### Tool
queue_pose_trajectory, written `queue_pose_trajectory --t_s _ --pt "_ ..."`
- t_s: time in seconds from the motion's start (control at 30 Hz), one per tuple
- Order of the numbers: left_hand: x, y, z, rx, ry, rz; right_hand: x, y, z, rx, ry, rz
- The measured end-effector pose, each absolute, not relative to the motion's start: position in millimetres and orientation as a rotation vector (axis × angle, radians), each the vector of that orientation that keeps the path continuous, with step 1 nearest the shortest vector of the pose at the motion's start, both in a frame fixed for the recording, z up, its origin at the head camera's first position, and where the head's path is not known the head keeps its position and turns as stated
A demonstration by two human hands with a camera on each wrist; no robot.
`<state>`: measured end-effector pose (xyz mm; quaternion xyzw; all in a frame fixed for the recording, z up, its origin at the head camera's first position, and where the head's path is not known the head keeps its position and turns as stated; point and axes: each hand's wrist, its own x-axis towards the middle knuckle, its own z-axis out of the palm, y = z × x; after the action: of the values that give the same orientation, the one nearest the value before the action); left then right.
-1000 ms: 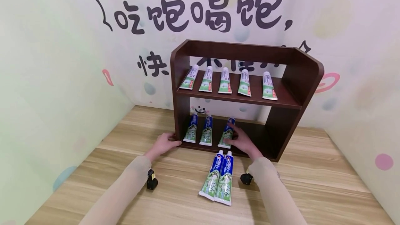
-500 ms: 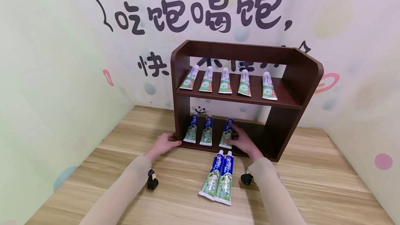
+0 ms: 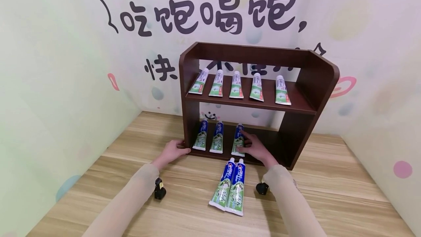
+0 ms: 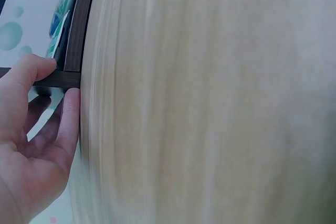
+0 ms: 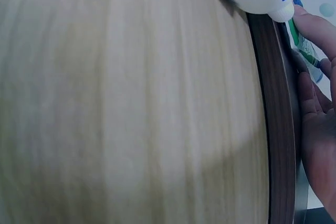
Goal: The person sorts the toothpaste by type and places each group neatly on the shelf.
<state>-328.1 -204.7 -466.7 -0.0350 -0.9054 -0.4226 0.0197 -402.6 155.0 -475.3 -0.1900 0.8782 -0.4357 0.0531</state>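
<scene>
In the head view, my left hand (image 3: pixel 173 152) holds the lower left corner of a dark brown shelf (image 3: pixel 251 108); the left wrist view shows the thumb (image 4: pixel 39 67) and fingers either side of its side board. My right hand (image 3: pixel 256 148) touches a blue-and-green toothpaste tube (image 3: pixel 238 142) on the lower level, index finger near the cap end and thumb near the flat end. Left of it lie two matching toothpaste tubes (image 3: pixel 217 140). Another two toothpaste tubes (image 3: pixel 235 193) lie side by side on the table in front of the shelf.
Several white-and-green toothpaste tubes (image 3: pixel 236 87) stand in a row on the upper level, leaning back. The wooden table (image 3: pixel 184 200) meets a printed wall (image 3: pixel 131 76) behind and at the sides. Both wrists carry small black cameras (image 3: pixel 160 189).
The toothpaste tube at my right hand has turned more upright, its flat end shifting slightly left. My left hand has stayed at the shelf corner.
</scene>
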Motion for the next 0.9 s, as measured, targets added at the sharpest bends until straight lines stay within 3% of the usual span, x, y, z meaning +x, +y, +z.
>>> queue_pose_trajectory --t_s 0.9 --pt "-326.3 -204.3 -464.5 -0.115 -2.799 -1.323 -397.3 151.2 -473.1 -0.567 2.687 -1.378"
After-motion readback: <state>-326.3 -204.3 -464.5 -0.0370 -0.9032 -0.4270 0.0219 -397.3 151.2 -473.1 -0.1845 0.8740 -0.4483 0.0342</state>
